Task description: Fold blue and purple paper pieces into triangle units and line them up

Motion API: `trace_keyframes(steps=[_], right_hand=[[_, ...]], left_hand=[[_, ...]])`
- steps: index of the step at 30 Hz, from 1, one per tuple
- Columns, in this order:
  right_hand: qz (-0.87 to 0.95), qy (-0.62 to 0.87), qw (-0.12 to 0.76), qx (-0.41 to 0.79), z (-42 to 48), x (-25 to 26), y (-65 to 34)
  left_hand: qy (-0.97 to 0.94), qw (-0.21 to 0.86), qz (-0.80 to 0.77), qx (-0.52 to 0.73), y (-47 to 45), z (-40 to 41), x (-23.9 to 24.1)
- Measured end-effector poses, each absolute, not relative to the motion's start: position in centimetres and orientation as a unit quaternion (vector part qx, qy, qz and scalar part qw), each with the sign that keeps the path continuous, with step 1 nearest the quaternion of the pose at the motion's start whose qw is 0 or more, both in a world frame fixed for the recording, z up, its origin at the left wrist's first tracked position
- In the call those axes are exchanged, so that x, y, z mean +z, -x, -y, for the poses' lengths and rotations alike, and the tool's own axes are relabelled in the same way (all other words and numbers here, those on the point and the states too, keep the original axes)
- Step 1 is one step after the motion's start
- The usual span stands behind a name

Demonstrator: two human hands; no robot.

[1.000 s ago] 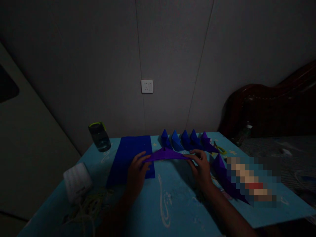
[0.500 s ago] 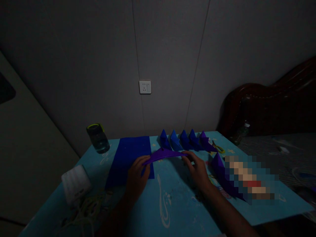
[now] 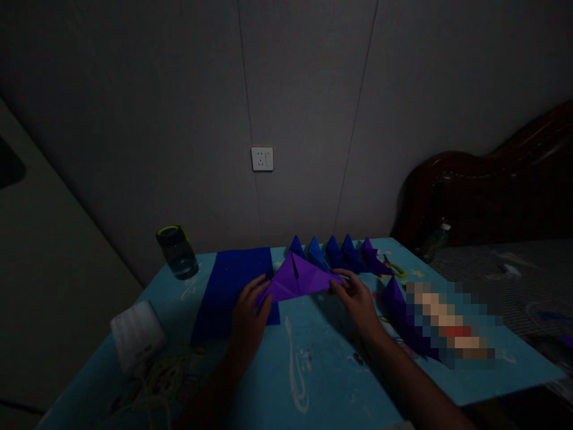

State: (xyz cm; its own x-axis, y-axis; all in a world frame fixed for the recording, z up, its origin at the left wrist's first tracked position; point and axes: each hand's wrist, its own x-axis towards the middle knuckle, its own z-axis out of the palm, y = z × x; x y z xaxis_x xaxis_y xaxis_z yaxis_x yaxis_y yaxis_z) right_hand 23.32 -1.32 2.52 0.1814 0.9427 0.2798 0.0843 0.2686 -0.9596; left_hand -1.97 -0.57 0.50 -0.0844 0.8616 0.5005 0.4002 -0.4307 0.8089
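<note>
While six boats point(image 3: 317, 257) rest, two hands point(image 3: 358, 300) hold paper point(image 3: 307, 280).

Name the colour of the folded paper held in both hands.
The folded paper is purple; see the head view.

Purple paper point(image 3: 308, 280) ends partly hidden; headboard point(image 3: 492, 197) cut off.
</note>
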Motion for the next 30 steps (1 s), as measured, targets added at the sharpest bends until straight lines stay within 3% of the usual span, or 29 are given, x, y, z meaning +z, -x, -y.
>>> trace_keyframes(steps=[6, 11, 19, 30], right_hand=[[0.470, 0.450, 0.622, 0.435, 1.3, 2.8, -22.9], [0.505, 0.471, 0.612, 0.385, 1.2, 2.6, -22.9], [0.533, 0.507, 0.578, 0.353, 1.7, 2.5, -23.2], [0.625, 0.514, 0.550, 0.206, 1.6, 1.6, -23.1]], left_hand=[[-0.491, 0.377, -0.493, 0.612, 1.6, 0.2, 0.8], [-0.492, 0.442, -0.492, 0.567, 1.9, 0.0, 0.5], [-0.553, 0.318, -0.540, 0.549, 2.0, 0.8, 0.9], [-0.699, 0.157, -0.493, 0.494, 1.6, 0.6, -0.3]])
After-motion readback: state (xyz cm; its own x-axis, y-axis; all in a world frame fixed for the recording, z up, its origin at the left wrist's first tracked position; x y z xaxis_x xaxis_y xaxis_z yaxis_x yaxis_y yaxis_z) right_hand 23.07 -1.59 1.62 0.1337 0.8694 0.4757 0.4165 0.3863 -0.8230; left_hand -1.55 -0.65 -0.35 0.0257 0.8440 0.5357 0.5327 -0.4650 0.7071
